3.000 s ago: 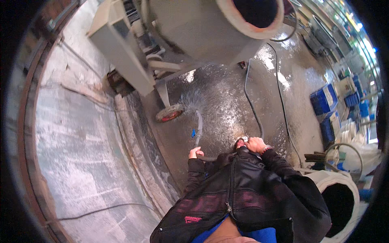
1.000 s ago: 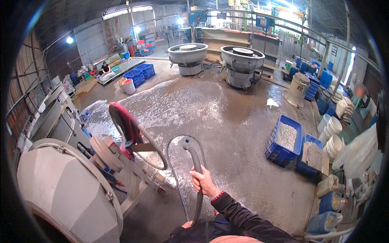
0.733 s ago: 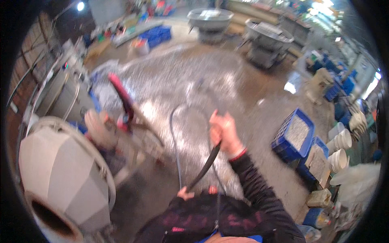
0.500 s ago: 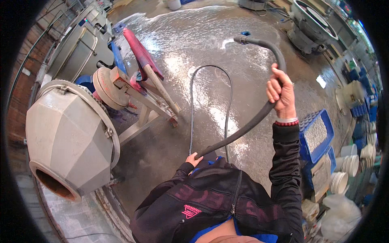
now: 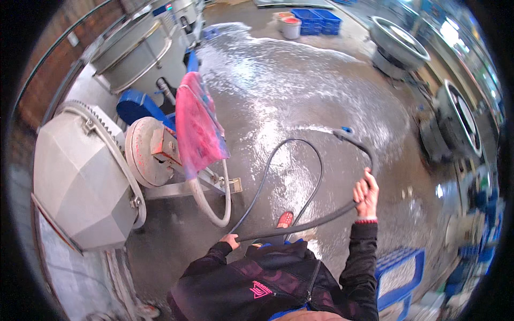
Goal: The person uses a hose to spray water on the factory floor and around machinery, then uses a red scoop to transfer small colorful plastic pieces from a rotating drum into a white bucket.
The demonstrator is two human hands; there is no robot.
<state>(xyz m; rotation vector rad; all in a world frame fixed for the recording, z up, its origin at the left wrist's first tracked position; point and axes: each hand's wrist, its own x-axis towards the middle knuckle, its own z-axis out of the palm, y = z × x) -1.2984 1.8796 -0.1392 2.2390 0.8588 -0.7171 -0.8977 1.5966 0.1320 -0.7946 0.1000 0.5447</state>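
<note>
1. Right hand (image 5: 366,197), between 3 and 4 o'clock in view: fingers wrapped round the dark hose (image 5: 321,220).
2. Left hand (image 5: 231,242), between 6 and 7: curled round the same hose.
3. Hose bows across to about 2:30, water (image 5: 310,128) shooting toward 9.
4. Grey drum (image 5: 85,176) at 9, pink cloth (image 5: 198,123) at 10, fwiw.

Thick hose (image 5: 300,228): matt black, rubbery, smooth. Floor (image 5: 393,187): wet, glossy concrete. Faceted drum (image 5: 80,182): matt painted metal. Pink drape (image 5: 198,125): cloth. Crate (image 5: 391,258): plastic
</note>
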